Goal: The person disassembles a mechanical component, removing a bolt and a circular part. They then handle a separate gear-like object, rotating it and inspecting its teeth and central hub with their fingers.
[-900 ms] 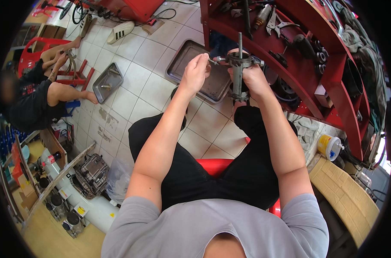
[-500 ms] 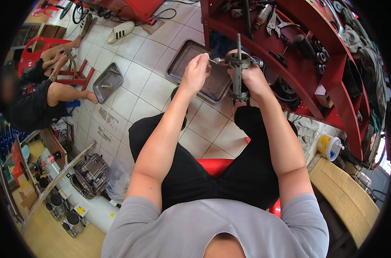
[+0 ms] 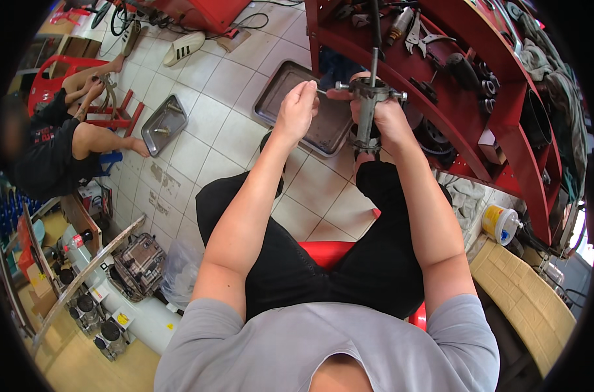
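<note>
My right hand (image 3: 390, 121) is wrapped round a grey metal cylindrical part (image 3: 365, 121), with a bolted collar at its upper end. A long thin rod (image 3: 374, 65) sticks up from the collar. Bolts (image 3: 401, 97) project from both sides of it. One finger of that hand stretches out past the collar toward the left. Just left of the part, my left hand (image 3: 297, 112) is closed in a pinch. A short thin metal piece (image 3: 320, 91) shows at its fingertips, too small to name. The part's lower end is close to my right knee.
Beyond my hands a grey metal tray (image 3: 271, 98) lies on the tiled floor. A red rack (image 3: 454, 130) with tools and parts curves along the right. At the left sits another person (image 3: 48, 144) beside a smaller tray (image 3: 172, 124). A white bucket (image 3: 499, 222) stands at the right.
The metal part has tilted, its rod and collar shifting slightly right, away from my left hand. A finger of my right hand now stretches out leftward. My left hand has barely moved.
</note>
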`<state>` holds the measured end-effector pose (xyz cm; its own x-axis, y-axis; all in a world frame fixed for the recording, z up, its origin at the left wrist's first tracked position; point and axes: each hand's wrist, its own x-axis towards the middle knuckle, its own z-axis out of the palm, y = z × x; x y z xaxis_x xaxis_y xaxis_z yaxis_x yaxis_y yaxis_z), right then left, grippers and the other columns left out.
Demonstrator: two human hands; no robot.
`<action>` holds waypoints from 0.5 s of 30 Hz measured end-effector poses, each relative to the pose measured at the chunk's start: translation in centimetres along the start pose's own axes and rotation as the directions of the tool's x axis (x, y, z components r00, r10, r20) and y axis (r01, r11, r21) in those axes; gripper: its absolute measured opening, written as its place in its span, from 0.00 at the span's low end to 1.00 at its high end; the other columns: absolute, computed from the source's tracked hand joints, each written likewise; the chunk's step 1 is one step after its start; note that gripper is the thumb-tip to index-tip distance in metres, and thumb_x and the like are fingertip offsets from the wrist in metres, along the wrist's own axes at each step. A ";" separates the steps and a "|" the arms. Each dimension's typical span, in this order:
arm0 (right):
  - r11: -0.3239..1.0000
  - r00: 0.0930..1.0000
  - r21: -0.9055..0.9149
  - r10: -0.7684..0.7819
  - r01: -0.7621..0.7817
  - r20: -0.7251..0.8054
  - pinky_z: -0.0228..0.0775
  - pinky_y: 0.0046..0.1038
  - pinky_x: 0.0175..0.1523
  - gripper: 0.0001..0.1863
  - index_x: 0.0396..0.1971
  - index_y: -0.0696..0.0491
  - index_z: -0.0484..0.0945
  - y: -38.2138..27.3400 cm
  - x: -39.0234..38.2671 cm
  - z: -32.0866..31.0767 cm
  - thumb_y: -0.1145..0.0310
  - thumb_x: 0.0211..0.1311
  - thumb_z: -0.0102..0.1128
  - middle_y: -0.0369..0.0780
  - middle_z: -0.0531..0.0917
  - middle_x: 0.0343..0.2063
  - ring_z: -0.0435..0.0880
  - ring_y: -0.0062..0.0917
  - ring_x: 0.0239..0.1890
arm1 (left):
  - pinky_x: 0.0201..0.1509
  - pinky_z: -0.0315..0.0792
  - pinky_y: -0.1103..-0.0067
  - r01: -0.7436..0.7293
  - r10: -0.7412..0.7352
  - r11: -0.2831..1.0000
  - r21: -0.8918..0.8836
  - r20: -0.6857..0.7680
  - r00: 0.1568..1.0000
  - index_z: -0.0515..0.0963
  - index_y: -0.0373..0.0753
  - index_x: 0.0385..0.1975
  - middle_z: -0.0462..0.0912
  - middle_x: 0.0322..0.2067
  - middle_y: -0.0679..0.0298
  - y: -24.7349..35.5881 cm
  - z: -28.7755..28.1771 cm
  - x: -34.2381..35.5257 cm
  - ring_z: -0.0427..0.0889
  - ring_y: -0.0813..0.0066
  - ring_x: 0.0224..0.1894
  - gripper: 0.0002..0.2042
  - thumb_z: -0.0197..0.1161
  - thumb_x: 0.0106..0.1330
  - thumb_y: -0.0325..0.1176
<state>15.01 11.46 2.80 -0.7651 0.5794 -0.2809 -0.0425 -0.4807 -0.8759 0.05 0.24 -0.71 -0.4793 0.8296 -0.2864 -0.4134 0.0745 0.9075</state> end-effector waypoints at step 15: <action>0.999 0.999 -0.039 -0.015 0.013 -0.042 0.64 0.19 0.33 0.17 0.45 0.51 0.74 -0.8 -0.1 0.9 0.77 0.53 0.59 0.38 0.84 0.40 0.73 0.14 0.28 | 0.25 0.52 0.84 0.006 -0.001 0.997 -0.074 0.068 0.998 0.65 0.44 0.28 0.57 0.21 0.77 -0.3 -0.7 0.1 0.55 0.87 0.21 0.13 0.49 0.76 0.41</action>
<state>14.55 11.16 3.86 -0.7368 0.6136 -0.2839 -0.0275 -0.4468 -0.8942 -0.40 -0.03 -1.24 -0.4250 0.8652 -0.2660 -0.4721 0.0388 0.8807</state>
